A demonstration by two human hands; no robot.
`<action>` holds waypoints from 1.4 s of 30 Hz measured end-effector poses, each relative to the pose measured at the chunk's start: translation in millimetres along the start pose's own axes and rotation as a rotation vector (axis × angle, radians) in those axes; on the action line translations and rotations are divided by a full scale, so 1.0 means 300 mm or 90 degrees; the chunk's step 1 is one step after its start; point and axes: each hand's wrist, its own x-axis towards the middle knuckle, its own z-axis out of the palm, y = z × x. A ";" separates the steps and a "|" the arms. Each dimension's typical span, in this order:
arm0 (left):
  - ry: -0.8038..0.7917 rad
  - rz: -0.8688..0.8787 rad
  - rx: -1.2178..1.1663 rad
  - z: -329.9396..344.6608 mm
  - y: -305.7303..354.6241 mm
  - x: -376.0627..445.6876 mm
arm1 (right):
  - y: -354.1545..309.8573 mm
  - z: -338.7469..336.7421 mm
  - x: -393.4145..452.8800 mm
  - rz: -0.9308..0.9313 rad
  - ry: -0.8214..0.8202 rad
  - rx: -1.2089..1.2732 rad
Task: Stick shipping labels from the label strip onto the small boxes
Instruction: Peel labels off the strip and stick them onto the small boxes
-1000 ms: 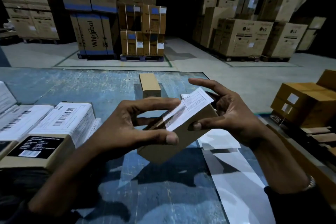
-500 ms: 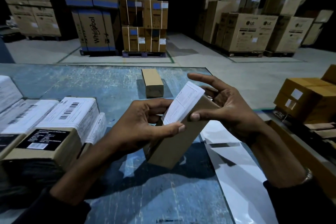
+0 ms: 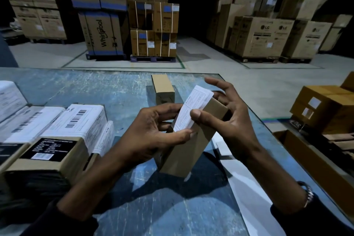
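A small brown box (image 3: 188, 149) stands tilted, nearly on end, above the blue table (image 3: 76, 90). My left hand (image 3: 153, 130) grips its left side, thumb at the lower corner of a white shipping label (image 3: 193, 109) lying on the box's upper face. My right hand (image 3: 226, 119) holds the box's far end, its thumb pressing on the label. A white label strip (image 3: 247, 188) lies on the table under my right forearm. A second small brown box (image 3: 163, 87) rests on the table farther back.
Labelled boxes (image 3: 80, 120) are stacked at the table's left. A black-topped carton (image 3: 47, 151) sits in front of them. Right of the table are brown cartons (image 3: 325, 105) on a pallet and an open carton (image 3: 306, 151). Large appliance cartons (image 3: 103, 32) stand on the floor behind.
The box has been turned from lying nearly flat to standing steeply on end. The label now lies flatter against it, and my right thumb has slid onto the label.
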 end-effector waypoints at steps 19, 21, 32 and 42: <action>0.024 0.019 0.008 0.017 -0.005 -0.001 | 0.009 0.024 0.000 0.040 0.062 0.007; 0.030 0.006 -0.018 0.017 -0.008 0.002 | 0.010 0.041 -0.001 0.048 0.091 0.030; 0.072 -0.035 0.000 0.014 -0.007 -0.004 | 0.003 0.010 0.014 0.042 -0.022 -0.061; -0.006 -0.026 0.052 0.025 -0.026 0.001 | 0.004 0.037 0.014 0.149 0.111 0.050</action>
